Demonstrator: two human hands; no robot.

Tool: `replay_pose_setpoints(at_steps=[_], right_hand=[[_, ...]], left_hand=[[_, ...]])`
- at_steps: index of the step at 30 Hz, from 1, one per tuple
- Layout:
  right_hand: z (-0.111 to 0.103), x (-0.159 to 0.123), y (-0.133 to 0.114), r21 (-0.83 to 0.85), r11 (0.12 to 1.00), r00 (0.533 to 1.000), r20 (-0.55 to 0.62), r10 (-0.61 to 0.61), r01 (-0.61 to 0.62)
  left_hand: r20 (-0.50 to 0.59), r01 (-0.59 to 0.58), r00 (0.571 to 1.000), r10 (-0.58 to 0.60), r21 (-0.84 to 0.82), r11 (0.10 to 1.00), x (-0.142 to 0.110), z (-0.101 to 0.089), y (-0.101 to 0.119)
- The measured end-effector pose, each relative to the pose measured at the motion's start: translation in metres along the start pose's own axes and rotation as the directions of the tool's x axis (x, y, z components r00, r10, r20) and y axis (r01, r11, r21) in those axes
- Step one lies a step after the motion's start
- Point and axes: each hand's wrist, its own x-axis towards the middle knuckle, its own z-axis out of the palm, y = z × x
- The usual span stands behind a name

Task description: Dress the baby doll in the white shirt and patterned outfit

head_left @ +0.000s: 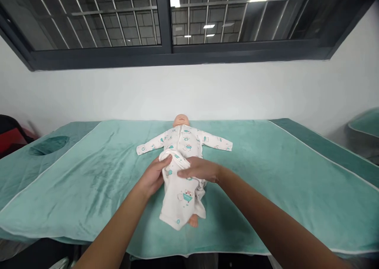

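Observation:
A baby doll (pixel 181 121) lies on its back in the middle of a teal towel (pixel 89 174), head toward the wall. It wears a white romper (pixel 185 141) with teal prints, sleeves spread to both sides. My left hand (pixel 154 176) grips the bunched lower fabric of the romper at the doll's left hip. My right hand (pixel 199 169) lies over the same bunched fabric at the waist, fingers pressed onto it. One bare doll foot (pixel 193 221) pokes out below the romper leg.
The towel covers a massage-style table (pixel 310 142) with a darker teal face hole (pixel 49 144) at the left. A white wall and dark-framed window stand behind. A red and black object (pixel 10 137) sits far left; another teal-covered table (pixel 365 123) is at right.

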Motion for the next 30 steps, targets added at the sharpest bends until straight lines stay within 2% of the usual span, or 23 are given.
replay_pose_setpoints(at_steps=[2, 3, 5, 6, 9, 11, 14, 17, 21, 24, 28, 30], right_hand=[[0.001, -0.002, -0.003, -0.024, 0.999, 0.993, 0.11, 0.046, -0.043], [0.001, -0.001, -0.003, 0.003, 0.999, 0.993, 0.111, 0.033, -0.033], [-0.001, 0.0, -0.001, 0.122, 0.992, 0.999, 0.017, -0.043, 0.041], [-0.001, 0.002, 0.001, 0.19, 0.978, 0.996, -0.039, -0.085, 0.091], [-0.002, 0.004, 0.006, 0.251, 0.949, 0.979, -0.118, -0.168, 0.193], [0.001, 0.004, 0.006, 0.143, 0.964, 0.968, -0.15, -0.201, 0.222], [0.007, 0.003, 0.002, -0.156, 0.962, 0.949, -0.192, -0.251, 0.223], [0.013, 0.003, 0.001, -0.43, 0.88, 0.944, -0.158, -0.291, 0.199], [0.022, 0.002, 0.002, -0.598, 0.791, 0.961, -0.12, -0.248, 0.129], [0.029, 0.002, 0.004, -0.702, 0.707, 0.973, -0.095, -0.21, 0.084], [0.037, 0.002, 0.008, -0.853, 0.518, 0.977, -0.053, -0.207, 0.063], [0.041, 0.002, 0.01, -0.89, 0.454, 0.984, -0.044, -0.173, 0.04]], left_hand=[[-0.044, 0.015, 0.999, -0.017, -0.048, 0.999, 0.002, 0.005, -0.002], [-0.07, 0.028, 0.997, -0.031, -0.046, 0.999, 0.001, 0.007, -0.003], [-0.096, 0.047, 0.994, -0.046, 0.012, 0.999, -0.003, 0.007, -0.001], [-0.073, 0.058, 0.996, -0.053, 0.064, 0.996, -0.006, 0.006, 0.0], [0.069, 0.104, 0.99, -0.125, 0.25, 0.963, -0.016, 0.004, 0.006], [0.083, 0.112, 0.986, -0.141, 0.289, 0.951, -0.022, 0.007, 0.007], [-0.074, 0.092, 0.994, -0.078, 0.204, 0.975, -0.034, 0.017, -0.002], [-0.228, 0.11, 0.97, -0.081, 0.118, 0.987, -0.049, 0.025, -0.019], [-0.364, 0.177, 0.922, -0.135, 0.085, 0.981, -0.066, 0.017, -0.041], [-0.374, 0.239, 0.912, -0.171, 0.144, 0.96, -0.081, 0.006, -0.057], [-0.336, 0.305, 0.914, -0.227, 0.198, 0.932, -0.112, 0.0, -0.075], [-0.326, 0.328, 0.912, -0.249, 0.214, 0.92, -0.129, -0.001, -0.084]])
